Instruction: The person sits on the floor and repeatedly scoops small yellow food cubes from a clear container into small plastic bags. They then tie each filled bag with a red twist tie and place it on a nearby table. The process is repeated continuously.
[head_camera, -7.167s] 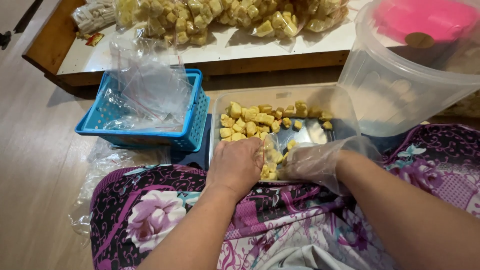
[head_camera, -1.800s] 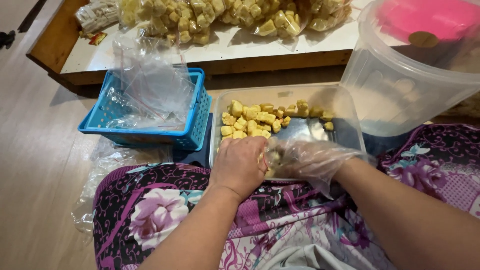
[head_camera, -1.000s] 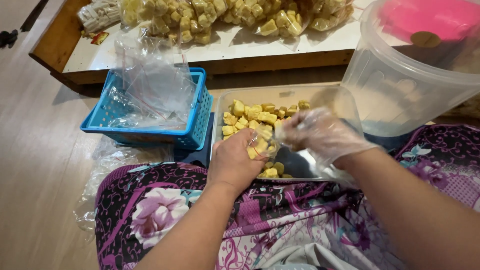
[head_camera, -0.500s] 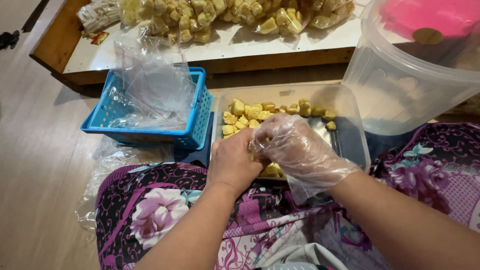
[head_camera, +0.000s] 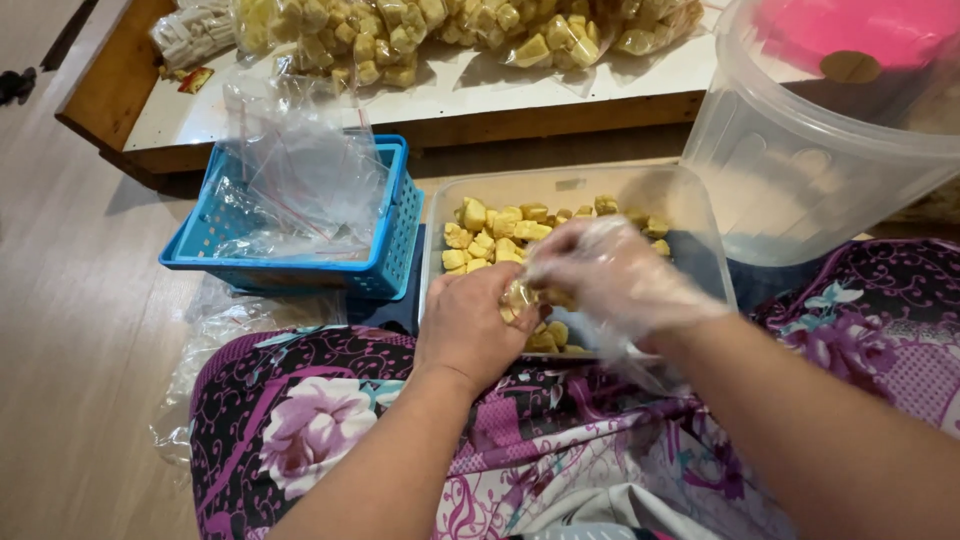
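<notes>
My left hand, bare, grips a small clear bag of yellow snack pieces over the near edge of a clear rectangular tub. My right hand wears a loose clear plastic glove and meets the left hand at the bag's mouth, fingers closed on yellow pieces. More yellow pieces lie in the tub's far left part. Both hands are above my lap, which is covered in purple flowered cloth.
A blue plastic basket holding clear plastic bags stands left of the tub. A large clear bucket with a pink lid inside stands to the right. A low wooden table behind carries bags of yellow pieces. Loose plastic lies on the wooden floor at the left.
My gloved right hand lifted from the tub, rose above the pieces, then came down to the bag held by my left hand. The left hand stayed near the tub's front edge.
</notes>
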